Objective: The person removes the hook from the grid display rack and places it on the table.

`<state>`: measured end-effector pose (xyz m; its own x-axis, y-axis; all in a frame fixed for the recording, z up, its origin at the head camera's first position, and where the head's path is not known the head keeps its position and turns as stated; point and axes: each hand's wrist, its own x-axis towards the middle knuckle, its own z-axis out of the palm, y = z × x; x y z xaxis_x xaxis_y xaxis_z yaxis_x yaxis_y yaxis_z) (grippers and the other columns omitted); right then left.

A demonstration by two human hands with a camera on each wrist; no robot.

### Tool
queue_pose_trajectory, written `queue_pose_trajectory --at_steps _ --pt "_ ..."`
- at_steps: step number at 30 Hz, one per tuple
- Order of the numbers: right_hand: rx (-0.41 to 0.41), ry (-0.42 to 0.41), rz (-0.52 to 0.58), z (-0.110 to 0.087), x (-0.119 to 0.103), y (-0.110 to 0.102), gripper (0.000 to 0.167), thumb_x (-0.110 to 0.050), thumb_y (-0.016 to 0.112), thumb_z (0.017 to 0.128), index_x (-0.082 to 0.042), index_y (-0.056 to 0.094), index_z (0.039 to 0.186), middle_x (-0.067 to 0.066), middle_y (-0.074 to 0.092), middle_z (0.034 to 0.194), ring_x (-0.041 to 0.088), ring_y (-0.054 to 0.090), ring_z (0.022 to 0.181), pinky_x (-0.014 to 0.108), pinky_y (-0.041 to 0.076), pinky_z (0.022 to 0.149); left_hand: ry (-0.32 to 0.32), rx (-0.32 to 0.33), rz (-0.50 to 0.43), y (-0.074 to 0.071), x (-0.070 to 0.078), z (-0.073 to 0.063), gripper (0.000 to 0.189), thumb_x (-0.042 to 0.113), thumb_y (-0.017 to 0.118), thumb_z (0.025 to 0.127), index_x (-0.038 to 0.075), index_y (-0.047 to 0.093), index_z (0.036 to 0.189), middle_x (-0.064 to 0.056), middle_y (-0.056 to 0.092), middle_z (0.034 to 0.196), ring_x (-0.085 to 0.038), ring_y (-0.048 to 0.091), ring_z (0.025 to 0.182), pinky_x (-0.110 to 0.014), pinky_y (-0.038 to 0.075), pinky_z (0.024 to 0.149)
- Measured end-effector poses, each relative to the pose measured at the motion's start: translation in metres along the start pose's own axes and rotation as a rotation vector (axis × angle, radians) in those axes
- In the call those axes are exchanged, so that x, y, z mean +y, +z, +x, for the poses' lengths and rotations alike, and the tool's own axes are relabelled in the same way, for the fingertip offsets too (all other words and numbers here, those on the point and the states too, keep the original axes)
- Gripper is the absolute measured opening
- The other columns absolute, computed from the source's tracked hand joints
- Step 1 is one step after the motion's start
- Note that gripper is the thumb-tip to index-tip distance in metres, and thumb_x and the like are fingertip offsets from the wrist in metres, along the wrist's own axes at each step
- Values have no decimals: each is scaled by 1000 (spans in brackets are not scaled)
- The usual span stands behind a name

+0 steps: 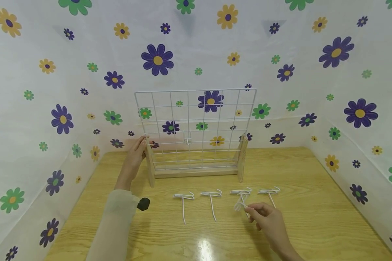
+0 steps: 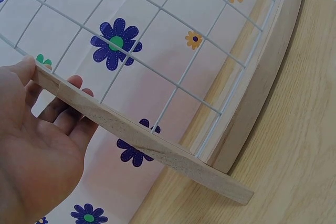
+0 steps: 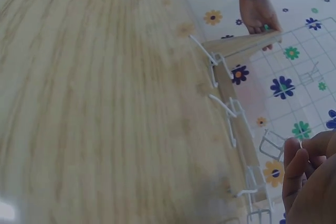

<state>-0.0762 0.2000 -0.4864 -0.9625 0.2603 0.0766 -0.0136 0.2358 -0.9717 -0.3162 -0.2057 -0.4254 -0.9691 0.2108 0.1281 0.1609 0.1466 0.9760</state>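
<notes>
A white wire grid [image 1: 196, 105] stands upright in a wooden stand [image 1: 196, 173]. My left hand [image 1: 135, 156] grips the top of the stand's left side post [image 2: 136, 129], thumb on one side and fingers curled behind it. A white wire hook [image 3: 272, 144] is pinched between the thumb and fingertips of my right hand [image 1: 269, 223], above the table in front of the grid. Several similar loose hooks [image 1: 211, 195] lie in a row below it, their long prongs towards me. One more hook [image 1: 187, 140] hangs on the grid, left of its middle.
The light wooden table [image 1: 313, 203] carries the stand and the row of hooks. Behind and at both sides rises a white flower-printed cloth [image 1: 196, 40]. A dark device [image 1: 143, 203] sits at my left sleeve cuff.
</notes>
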Motion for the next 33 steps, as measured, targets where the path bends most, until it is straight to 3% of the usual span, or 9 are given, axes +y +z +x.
queue_pose_trajectory --at_steps 6,14,23,30,33 --pt "-14 62 -12 2 6 12 14 -5 77 91 6 73 100 14 74 81 15 64 62 16 44 46 4 -1 -3 -1 -2 1 64 42 32 114 7 18 165 -21 30 164 -33 24 154 -47 23 125" --pt "-33 32 -28 4 11 21 13 -2 77 90 7 73 99 13 73 75 16 64 58 15 41 43 1 8 -9 -1 -2 1 63 42 33 114 8 20 165 -22 30 164 -33 25 154 -46 24 125" --pt "-38 106 -32 5 10 27 7 1 75 91 5 74 97 14 73 76 18 65 58 14 39 43 3 7 -5 1 1 0 60 39 32 114 10 20 166 -23 30 164 -34 25 154 -48 23 125" --pt "-24 95 -132 4 11 28 11 -2 76 91 6 75 99 10 74 75 17 66 55 13 34 40 -6 -7 -1 1 1 -1 60 38 31 115 12 18 166 -21 25 167 -35 20 155 -49 21 125" --pt "-25 72 -193 3 11 29 11 -1 76 91 7 75 99 7 73 72 17 67 54 13 39 42 -14 -6 -11 0 0 0 58 35 30 115 10 18 166 -22 25 167 -35 20 155 -49 20 125"
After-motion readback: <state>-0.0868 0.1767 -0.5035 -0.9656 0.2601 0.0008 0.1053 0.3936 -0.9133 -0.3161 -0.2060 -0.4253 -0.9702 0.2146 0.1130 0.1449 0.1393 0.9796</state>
